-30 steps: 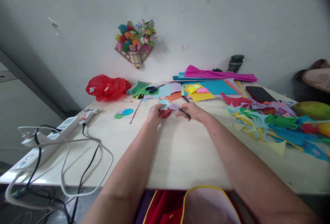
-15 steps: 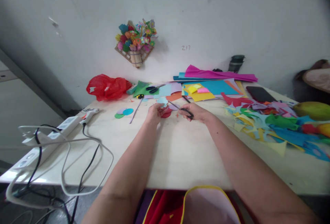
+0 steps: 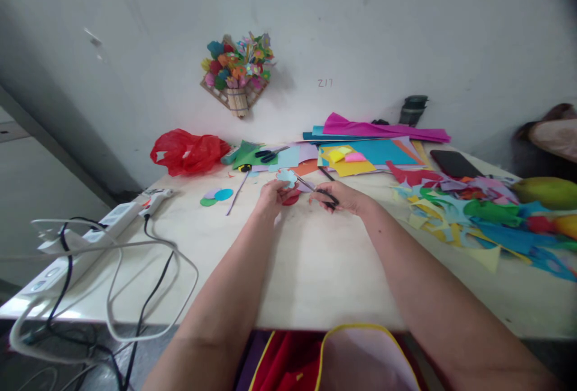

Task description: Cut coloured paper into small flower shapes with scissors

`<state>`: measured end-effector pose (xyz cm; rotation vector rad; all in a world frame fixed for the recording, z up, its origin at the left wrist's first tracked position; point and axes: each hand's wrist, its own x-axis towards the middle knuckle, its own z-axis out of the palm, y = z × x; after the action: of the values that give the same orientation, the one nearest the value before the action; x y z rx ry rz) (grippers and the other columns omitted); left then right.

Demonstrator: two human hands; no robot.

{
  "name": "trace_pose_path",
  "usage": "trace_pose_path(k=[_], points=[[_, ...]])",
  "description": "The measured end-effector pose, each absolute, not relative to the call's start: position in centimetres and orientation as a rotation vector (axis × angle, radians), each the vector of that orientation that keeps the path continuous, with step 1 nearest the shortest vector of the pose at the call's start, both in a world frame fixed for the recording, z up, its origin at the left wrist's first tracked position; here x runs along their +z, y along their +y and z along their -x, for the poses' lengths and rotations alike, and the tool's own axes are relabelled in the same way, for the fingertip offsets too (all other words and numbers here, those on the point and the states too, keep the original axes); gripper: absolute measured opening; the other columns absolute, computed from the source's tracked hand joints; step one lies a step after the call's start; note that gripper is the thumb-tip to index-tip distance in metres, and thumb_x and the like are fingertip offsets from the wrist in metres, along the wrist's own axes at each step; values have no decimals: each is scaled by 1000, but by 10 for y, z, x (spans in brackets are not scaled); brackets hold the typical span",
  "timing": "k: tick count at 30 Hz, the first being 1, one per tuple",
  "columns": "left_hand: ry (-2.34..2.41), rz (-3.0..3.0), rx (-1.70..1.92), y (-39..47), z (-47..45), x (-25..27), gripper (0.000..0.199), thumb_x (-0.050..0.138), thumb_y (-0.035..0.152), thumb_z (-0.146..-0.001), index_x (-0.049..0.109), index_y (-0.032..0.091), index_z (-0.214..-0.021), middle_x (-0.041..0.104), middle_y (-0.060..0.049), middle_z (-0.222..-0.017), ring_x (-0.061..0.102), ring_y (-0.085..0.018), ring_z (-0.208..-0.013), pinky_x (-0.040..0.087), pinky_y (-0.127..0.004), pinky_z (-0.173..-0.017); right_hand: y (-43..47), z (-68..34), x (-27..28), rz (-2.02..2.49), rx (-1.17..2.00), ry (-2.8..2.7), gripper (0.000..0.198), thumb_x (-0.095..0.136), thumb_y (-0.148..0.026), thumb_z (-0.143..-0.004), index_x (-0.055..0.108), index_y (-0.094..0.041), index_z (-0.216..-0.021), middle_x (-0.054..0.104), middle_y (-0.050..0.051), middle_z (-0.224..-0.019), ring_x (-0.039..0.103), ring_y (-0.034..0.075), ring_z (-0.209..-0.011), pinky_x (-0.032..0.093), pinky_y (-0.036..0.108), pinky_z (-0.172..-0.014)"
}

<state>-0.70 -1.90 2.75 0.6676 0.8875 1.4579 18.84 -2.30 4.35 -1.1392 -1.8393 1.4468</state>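
Between the fingers of my left hand (image 3: 270, 196) is a small light-blue paper flower (image 3: 286, 179) with a scalloped edge. My right hand (image 3: 345, 197) grips dark-handled scissors (image 3: 328, 197), their blades pointing left at the flower's right edge. Whether the blades touch the paper I cannot tell. Below the flower, red paper circles (image 3: 291, 199) lie on the table, partly covered by my left hand. A lilac paper piece (image 3: 306, 186) shows beneath the blades. Left of my left hand rest a blue paper circle (image 3: 224, 195), a green one (image 3: 208, 202) and a lilac one.
Coloured paper sheets (image 3: 383, 152) and a second pair of scissors (image 3: 267, 155) lie at the back. Paper scraps (image 3: 478, 217) and a phone (image 3: 456, 164) are on the right. A red plastic bag (image 3: 189, 152), a power strip (image 3: 112, 220) and loose cables occupy the left.
The paper flower has turned in my left hand and shows more of its face. The scissor blades have come closer together. Both arms have stayed nearly in place.
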Motion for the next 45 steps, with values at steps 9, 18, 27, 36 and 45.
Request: trace_pose_path(k=[9, 18, 27, 36, 45], points=[[872, -697, 1410, -23, 4, 30, 24, 62, 2, -63, 65, 10, -86, 72, -9, -78, 73, -21, -72, 59, -30, -71, -14, -190, 34, 1119, 1393, -1873, 33, 72, -44, -78, 58, -15, -73, 55, -3, -50, 46, 6, -39, 27, 18, -35], [855, -703, 1415, -23, 3, 30, 24, 64, 1, -63, 66, 10, -86, 72, -9, -79, 73, -21, -73, 58, -32, -76, -18, -187, 39, 1131, 1404, -1841, 31, 71, -39, -80, 54, -17, -69, 53, -4, -47, 44, 6, -37, 29, 18, -35], [870, -678, 1418, -23, 1, 31, 22, 62, 0, -64, 65, 9, -83, 71, -8, -76, 72, -21, -72, 58, -32, -76, -22, -185, 44, 1146, 1396, -1835, 27, 71, -36, -79, 55, -16, -69, 52, -5, -47, 44, 6, -38, 29, 18, -36], [879, -676, 1406, -24, 1, 31, 25, 64, 1, -62, 66, 9, -86, 72, -9, -79, 72, -21, -72, 58, -30, -72, -24, -184, 45, 1149, 1423, -1799, 24, 70, -34, -80, 56, -16, -71, 51, -6, -46, 43, 6, -37, 30, 18, -36], [872, -676, 1404, -25, 0, 31, 26, 62, 1, -63, 65, 10, -87, 72, -8, -77, 72, -20, -71, 58, -28, -70, -24, -183, 45, 1165, 1430, -1765, 24, 69, -32, -82, 55, -16, -70, 53, -4, -47, 45, 6, -36, 28, 17, -34]])
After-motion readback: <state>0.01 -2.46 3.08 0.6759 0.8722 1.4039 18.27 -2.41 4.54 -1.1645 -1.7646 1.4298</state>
